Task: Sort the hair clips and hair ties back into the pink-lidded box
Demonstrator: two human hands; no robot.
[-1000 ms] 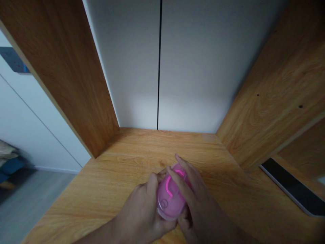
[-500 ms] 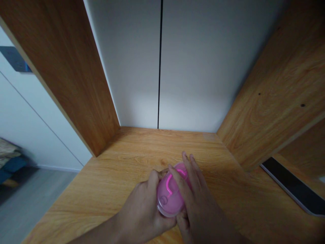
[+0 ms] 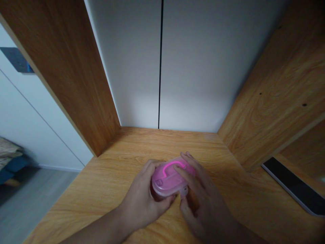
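Between my two hands is a small oval pink plastic container (image 3: 169, 181), with a translucent lid and a bright pink handle (image 3: 175, 163) lying on top. My left hand (image 3: 143, 196) is closed around its left end, the thumb along the near side. My right hand (image 3: 203, 193) grips the right end, with fingers over the lid and the thumb by a clear clip (image 3: 184, 191) on the near edge. The lid is on the container; its far side and underside are hidden. I cannot tell whether it touches the wooden surface.
The wooden surface (image 3: 152, 145) runs back to white panels (image 3: 132, 84). Wooden side panels stand at left (image 3: 66, 78) and right (image 3: 274, 84). A dark flat phone-like device (image 3: 291, 186) lies at the right.
The container has turned so that its long side now faces me more. Both hands have shifted with it, the right thumb moving to the near clip.
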